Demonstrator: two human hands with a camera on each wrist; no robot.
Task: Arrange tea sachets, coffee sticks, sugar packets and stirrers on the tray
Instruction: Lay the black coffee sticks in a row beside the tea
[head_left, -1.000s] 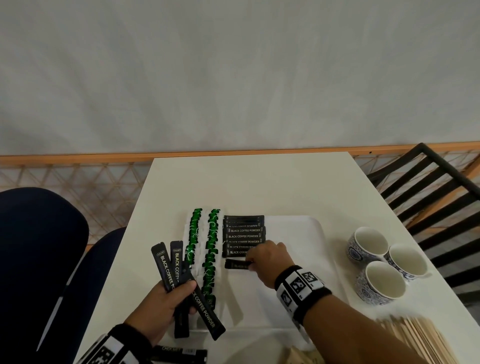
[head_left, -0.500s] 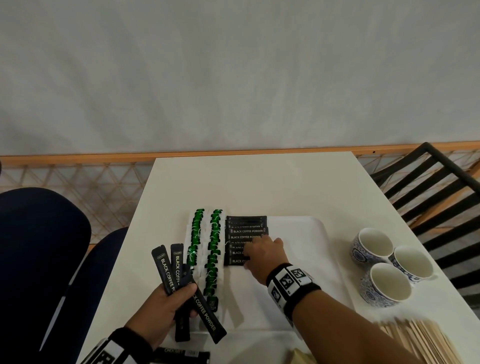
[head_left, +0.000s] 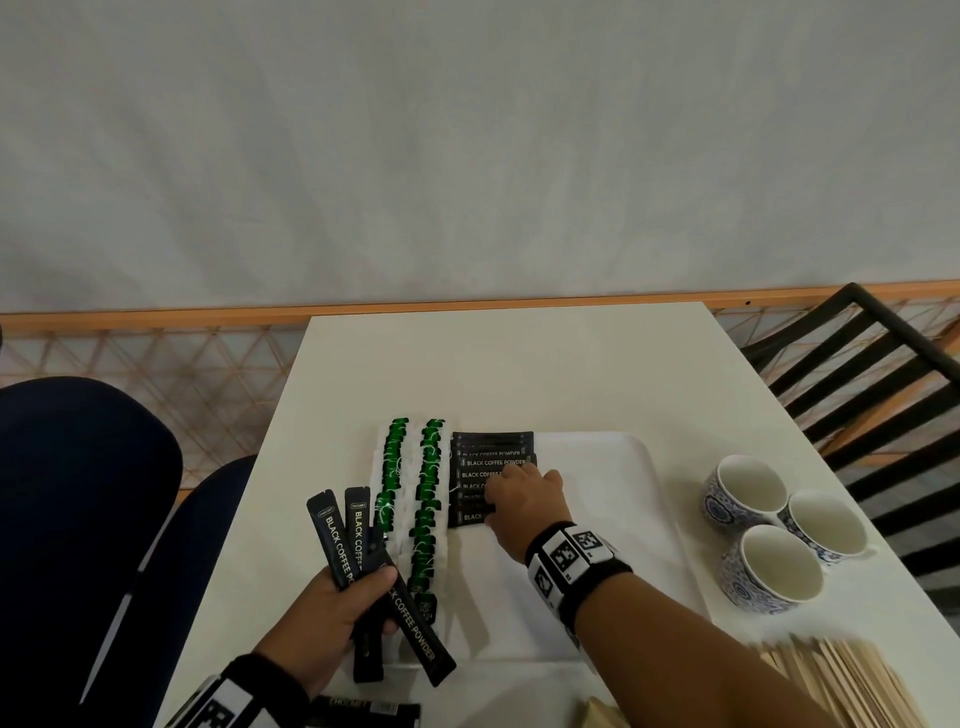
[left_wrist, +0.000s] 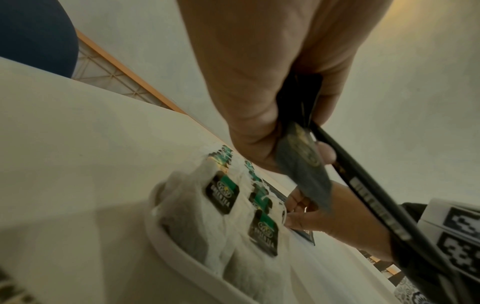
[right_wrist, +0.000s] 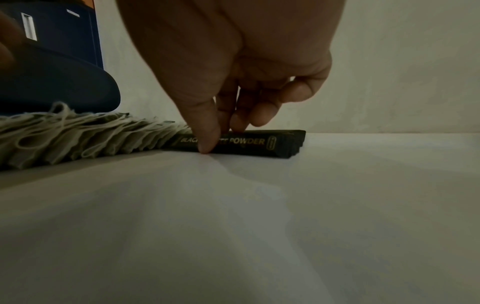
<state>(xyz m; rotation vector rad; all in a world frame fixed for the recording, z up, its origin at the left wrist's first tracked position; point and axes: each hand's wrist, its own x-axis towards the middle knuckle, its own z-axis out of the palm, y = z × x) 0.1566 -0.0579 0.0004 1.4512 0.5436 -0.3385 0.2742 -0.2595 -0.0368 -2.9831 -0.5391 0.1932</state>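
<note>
My right hand (head_left: 524, 501) is on the white tray (head_left: 613, 519), wrist low. In the right wrist view the thumb tip presses against the near edge of the last coffee stick in the row (right_wrist: 233, 144), and two fingertips (right_wrist: 237, 123) rest on top of that stick. The fingers point downward and do not wrap round it; the contact is a press, not a grasp.

My left hand (head_left: 332, 618) is closed round a fan of black coffee sticks (head_left: 353, 540) printed "BLACK COFFEE POWDER". The thumb lies across the front of the fan. The hand hangs over the table (head_left: 519, 374) at the left near corner of the tray, and the lower ends of the sticks project past the palm.

The row of coffee sticks (head_left: 491, 462) lies flat on the tray, each stick crosswise and overlapping the next. It sits immediately right of two columns of green-tagged tea sachets (head_left: 413, 499), which run front to back along the left edge of the tray. The tray area to the right of the row is bare.

One more black stick (head_left: 363, 712) lies on the table at the near edge, below my left wrist. Three blue-patterned cups (head_left: 779, 535) stand in a cluster on the table right of the tray, touching one another. A pile of wooden stirrers (head_left: 841, 680) lies at the near right corner, off the tray. I cannot identify any sugar packets with certainty.
</note>
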